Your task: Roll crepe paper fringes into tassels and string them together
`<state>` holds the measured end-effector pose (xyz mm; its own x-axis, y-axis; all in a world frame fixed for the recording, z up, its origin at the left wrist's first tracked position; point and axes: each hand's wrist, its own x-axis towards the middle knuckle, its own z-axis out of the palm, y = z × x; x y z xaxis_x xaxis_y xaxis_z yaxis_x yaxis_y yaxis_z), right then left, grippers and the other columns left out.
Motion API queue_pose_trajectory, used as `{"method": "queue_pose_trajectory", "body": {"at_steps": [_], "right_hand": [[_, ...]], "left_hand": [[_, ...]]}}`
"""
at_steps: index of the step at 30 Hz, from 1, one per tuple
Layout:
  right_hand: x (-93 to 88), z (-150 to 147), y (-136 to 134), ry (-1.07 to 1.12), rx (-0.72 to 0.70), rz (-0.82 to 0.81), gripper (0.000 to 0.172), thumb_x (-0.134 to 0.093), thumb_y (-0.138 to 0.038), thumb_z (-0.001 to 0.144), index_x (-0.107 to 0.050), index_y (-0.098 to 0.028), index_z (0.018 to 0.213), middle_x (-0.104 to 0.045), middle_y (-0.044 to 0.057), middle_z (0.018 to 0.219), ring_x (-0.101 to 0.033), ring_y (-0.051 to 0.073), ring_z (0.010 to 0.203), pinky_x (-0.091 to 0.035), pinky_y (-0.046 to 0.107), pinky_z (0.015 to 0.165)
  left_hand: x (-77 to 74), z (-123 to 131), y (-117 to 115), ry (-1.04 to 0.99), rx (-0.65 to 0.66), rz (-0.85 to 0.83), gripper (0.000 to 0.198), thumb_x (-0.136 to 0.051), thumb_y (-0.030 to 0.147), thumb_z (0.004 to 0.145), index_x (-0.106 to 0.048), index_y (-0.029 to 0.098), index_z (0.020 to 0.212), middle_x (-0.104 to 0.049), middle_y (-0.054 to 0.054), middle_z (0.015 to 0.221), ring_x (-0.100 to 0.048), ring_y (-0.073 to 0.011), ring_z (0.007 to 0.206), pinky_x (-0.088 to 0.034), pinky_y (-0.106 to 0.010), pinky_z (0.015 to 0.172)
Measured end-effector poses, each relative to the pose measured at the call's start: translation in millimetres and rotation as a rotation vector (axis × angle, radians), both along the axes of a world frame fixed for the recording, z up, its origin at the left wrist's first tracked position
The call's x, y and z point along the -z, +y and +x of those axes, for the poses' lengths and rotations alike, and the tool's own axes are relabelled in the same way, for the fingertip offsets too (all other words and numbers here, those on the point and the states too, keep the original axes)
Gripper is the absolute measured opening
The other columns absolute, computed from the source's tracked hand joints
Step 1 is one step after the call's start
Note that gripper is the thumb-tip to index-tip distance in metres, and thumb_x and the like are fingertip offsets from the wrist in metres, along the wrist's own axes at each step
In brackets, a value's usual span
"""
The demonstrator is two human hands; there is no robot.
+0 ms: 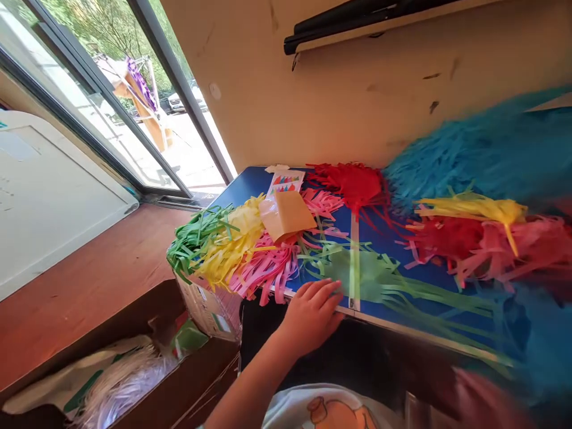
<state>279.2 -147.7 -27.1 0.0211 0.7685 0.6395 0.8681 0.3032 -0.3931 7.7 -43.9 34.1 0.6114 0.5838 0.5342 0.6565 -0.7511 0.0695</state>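
Note:
My left hand (315, 313) rests at the front edge of a blue table (290, 277), its fingers laid out beside a green fringed tissue-paper piece (366, 274). The fingertips lie at the green paper's left end; I cannot tell whether they press on it. A narrow pale strip (354, 256) crosses that paper towards the table's edge. Low on the right, my right hand (487, 396) is smeared by motion, and its fingers cannot be made out. Close above it is a blurred blue fringed piece (540, 333).
Green (196, 235), yellow (232, 238) and pink fringes (268, 268) lie on the left, near a folded tan paper (288, 214) and a printed sheet (286, 182). Red fringe (353, 182) and a big blue heap (473, 158) lie behind. A cardboard box (152, 301) stands lower left.

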Motion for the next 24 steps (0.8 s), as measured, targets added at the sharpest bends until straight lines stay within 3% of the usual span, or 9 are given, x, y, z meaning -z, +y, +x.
{"method": "queue_pose_trajectory", "body": {"at_steps": [3,7,10,13,19,21,24], "right_hand": [[-18.8,-33,46,-0.255,-0.153,0.131,0.032,-0.047,-0.029,0.085,-0.053,-0.019,0.115,-0.059,0.008,0.113,-0.055,0.023,0.104,-0.041,0.037,0.090],[-28.5,-64,94,-0.547,-0.132,0.060,0.042,-0.037,-0.038,0.089,-0.052,-0.012,0.118,-0.051,0.014,0.124,-0.048,0.028,0.113,-0.034,0.047,0.093],[-21.5,-65,94,-0.582,-0.141,0.042,0.038,-0.037,-0.036,0.090,-0.057,-0.011,0.110,-0.056,0.014,0.118,-0.053,0.027,0.106,-0.035,0.045,0.089],[-18.9,-60,78,-0.547,-0.177,0.038,0.027,-0.038,-0.024,0.091,-0.061,-0.015,0.102,-0.060,0.009,0.111,-0.056,0.022,0.101,-0.034,0.040,0.087],[-27.2,-55,71,-0.413,-0.257,0.027,0.024,-0.037,-0.018,0.091,-0.061,-0.021,0.090,-0.065,0.001,0.097,-0.057,0.017,0.092,-0.033,0.035,0.083],[-27.1,-54,75,-0.363,-0.222,0.016,0.022,-0.038,-0.020,0.091,-0.061,-0.021,0.088,-0.065,0.001,0.093,-0.057,0.017,0.090,-0.033,0.034,0.082],[-26.6,-55,81,-0.279,-0.118,0.052,0.020,-0.041,-0.024,0.090,-0.059,-0.020,0.083,-0.065,0.002,0.087,-0.058,0.018,0.086,-0.035,0.033,0.078]], "left_hand": [[-2.3,15,28,0.135,0.051,-0.031,0.041,-0.050,0.040,0.084,-0.052,0.016,0.118,-0.050,-0.006,0.132,-0.044,-0.0222,0.123,-0.039,-0.038,0.098],[8.0,17,46,0.258,0.066,-0.116,0.052,-0.050,0.047,0.083,-0.049,0.014,0.122,-0.051,-0.008,0.131,-0.044,-0.0239,0.122,-0.035,-0.039,0.101],[17.8,10,41,0.250,0.095,-0.110,0.058,-0.050,0.053,0.081,-0.047,0.014,0.124,-0.049,-0.009,0.132,-0.042,-0.0252,0.124,-0.033,-0.040,0.101],[21.8,7,31,0.258,0.150,-0.061,0.055,-0.055,0.050,0.079,-0.049,0.014,0.120,-0.053,-0.009,0.127,-0.046,-0.0258,0.118,-0.034,-0.041,0.100],[11.9,1,30,0.246,0.205,-0.003,0.030,-0.057,0.038,0.080,-0.056,0.018,0.103,-0.064,-0.004,0.099,-0.058,-0.0204,0.092,-0.040,-0.039,0.090],[6.3,-7,34,0.140,0.115,0.034,0.021,-0.055,0.033,0.083,-0.057,0.020,0.099,-0.064,-0.004,0.096,-0.058,-0.0194,0.091,-0.041,-0.038,0.088],[6.0,-14,24,-0.262,-0.313,0.146,0.016,-0.052,0.026,0.085,-0.055,0.019,0.098,-0.062,-0.009,0.099,-0.056,-0.0226,0.095,-0.042,-0.042,0.085]]}}
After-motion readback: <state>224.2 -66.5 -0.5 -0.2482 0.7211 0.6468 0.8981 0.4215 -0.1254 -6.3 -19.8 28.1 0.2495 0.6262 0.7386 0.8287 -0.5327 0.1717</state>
